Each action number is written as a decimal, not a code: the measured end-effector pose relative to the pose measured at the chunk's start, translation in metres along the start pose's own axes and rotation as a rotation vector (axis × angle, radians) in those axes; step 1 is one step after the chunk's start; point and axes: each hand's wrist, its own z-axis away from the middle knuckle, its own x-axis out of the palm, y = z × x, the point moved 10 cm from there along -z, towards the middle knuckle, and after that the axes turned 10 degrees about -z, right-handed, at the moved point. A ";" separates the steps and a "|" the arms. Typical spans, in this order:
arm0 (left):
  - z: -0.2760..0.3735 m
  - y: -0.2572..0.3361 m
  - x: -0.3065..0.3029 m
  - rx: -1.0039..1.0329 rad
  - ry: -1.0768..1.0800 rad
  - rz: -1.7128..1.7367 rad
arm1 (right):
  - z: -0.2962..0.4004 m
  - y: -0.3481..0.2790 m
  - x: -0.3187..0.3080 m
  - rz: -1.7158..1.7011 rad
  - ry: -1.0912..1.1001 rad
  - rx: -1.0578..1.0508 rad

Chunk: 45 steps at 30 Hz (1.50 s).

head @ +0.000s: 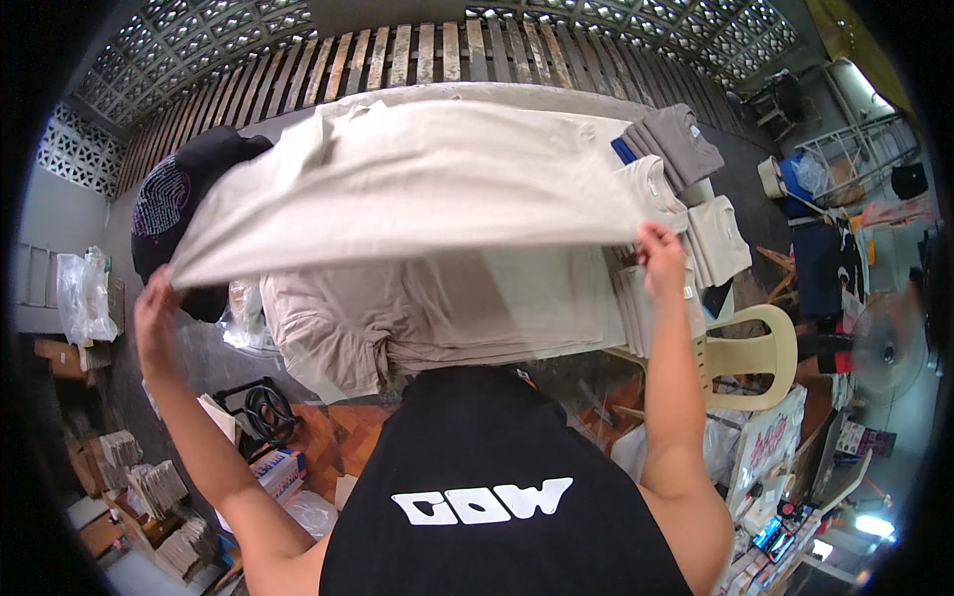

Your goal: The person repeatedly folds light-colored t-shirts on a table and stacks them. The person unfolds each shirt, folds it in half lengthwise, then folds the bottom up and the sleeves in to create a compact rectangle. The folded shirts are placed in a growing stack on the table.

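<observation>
A cream T-shirt (447, 186) is stretched wide between my two hands, its near edge raised and blurred. My left hand (158, 298) grips one corner of that edge at the left. At the right, my right hand (659, 249) pinches the other corner, close to folded shirts. Beneath the cloth lie more beige T-shirts (335, 313), spread flat in a pile on a table. Folded cream shirts (719, 238) and folded grey-brown shirts (674, 145) stand in stacks along the table's right end. The raised cloth hides part of the pile.
A black garment-covered object (179, 201) stands close by the table's left end. A cream plastic chair (753, 357) is at the right, near my right arm. Wooden slats (447, 56) run behind the table. On the floor at left are a coiled black cable (270, 413) and boxes.
</observation>
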 end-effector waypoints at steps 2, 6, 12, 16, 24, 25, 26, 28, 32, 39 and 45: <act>0.047 -0.072 0.002 -0.191 0.006 -0.081 | 0.029 0.059 -0.016 0.142 0.012 0.133; 0.138 -0.265 -0.035 -0.548 0.021 -0.356 | 0.059 0.161 -0.041 0.397 -0.076 0.285; 0.160 -0.281 0.022 -0.783 0.161 -0.158 | 0.071 0.143 -0.029 0.367 -0.034 0.304; 0.154 -0.275 0.013 -0.727 0.212 -0.120 | 0.070 0.165 -0.049 -0.283 -0.009 0.444; 0.152 -0.287 0.017 -0.649 0.165 -0.074 | 0.087 0.166 -0.051 -0.168 -0.011 0.450; 0.150 -0.286 0.018 -0.617 0.178 -0.014 | 0.085 0.166 -0.056 -0.229 -0.004 0.431; 0.151 -0.290 0.018 -0.650 0.162 -0.063 | 0.086 0.170 -0.062 -0.171 0.003 0.448; 0.161 -0.294 0.024 -0.731 0.131 -0.163 | 0.095 0.176 -0.070 -0.046 0.017 0.492; 0.164 -0.287 0.032 -0.592 0.189 0.226 | 0.091 0.163 -0.062 0.107 -0.027 0.387; 0.149 -0.173 0.106 0.025 0.415 -1.309 | 0.128 0.079 0.023 1.341 0.059 -0.422; 0.157 -0.121 0.404 0.426 -0.170 -1.309 | 0.238 0.163 0.236 1.213 -0.635 -0.560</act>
